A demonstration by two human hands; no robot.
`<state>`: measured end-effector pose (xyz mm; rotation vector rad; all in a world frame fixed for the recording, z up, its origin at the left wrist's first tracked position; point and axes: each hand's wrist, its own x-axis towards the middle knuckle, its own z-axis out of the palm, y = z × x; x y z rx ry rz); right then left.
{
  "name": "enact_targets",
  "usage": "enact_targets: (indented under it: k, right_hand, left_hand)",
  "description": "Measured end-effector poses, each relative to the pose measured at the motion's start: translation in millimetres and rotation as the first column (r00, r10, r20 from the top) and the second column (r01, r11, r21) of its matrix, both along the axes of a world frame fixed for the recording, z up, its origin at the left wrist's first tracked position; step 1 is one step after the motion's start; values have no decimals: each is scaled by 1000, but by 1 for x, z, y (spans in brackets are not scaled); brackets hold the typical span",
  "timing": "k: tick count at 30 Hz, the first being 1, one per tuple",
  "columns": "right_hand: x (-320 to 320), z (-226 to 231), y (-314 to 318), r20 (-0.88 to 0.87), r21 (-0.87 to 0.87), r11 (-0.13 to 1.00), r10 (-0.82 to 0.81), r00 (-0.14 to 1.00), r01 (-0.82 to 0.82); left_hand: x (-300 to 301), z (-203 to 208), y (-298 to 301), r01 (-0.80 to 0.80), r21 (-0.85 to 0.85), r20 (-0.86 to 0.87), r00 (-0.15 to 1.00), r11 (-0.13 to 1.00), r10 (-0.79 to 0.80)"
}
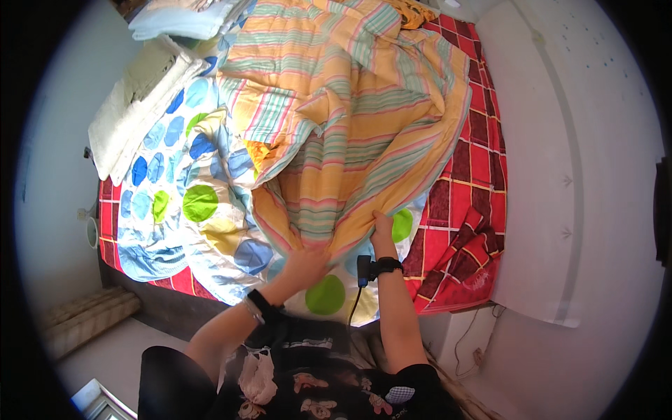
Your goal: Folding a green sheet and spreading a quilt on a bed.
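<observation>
A yellow cotton blanket [378,105] with green, pink and white stripes lies loosely spread and rumpled over the bed. Its near edge is bunched between my two hands. My left hand [308,266] is closed on that edge near the middle. Farther right, my right hand [383,227] grips the blanket's right edge, the thumb on top and most fingers hidden. Beneath the blanket is a white quilt [241,203] with blue, green and yellow dots. A dark band circles my left wrist; a strapped black device with a cable [364,271] sits at my right wrist.
Under the quilt a red checked bedsheet [483,133] covers the bed, rumpled at the near right corner. Folded white bedding [143,101] lies on the left, with a pale blue folded cloth [182,21] beyond it. A white wall [539,161] runs along the right.
</observation>
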<state>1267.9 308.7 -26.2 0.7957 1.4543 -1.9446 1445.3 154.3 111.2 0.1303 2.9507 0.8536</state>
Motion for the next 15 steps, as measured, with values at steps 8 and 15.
enact_targets:
  k: [8, 15]
  right_hand:
    - [45, -50, 48, -406, 340, 935, 53, 912, 97]
    - [52, -48, 22, -277, 262, 961, -15, 961, 91]
  left_hand:
    - [-67, -94, -139, -563, -247, -244, 824, 789, 512]
    - [-115, -163, -221, -820, 10, 45, 572, 572, 819]
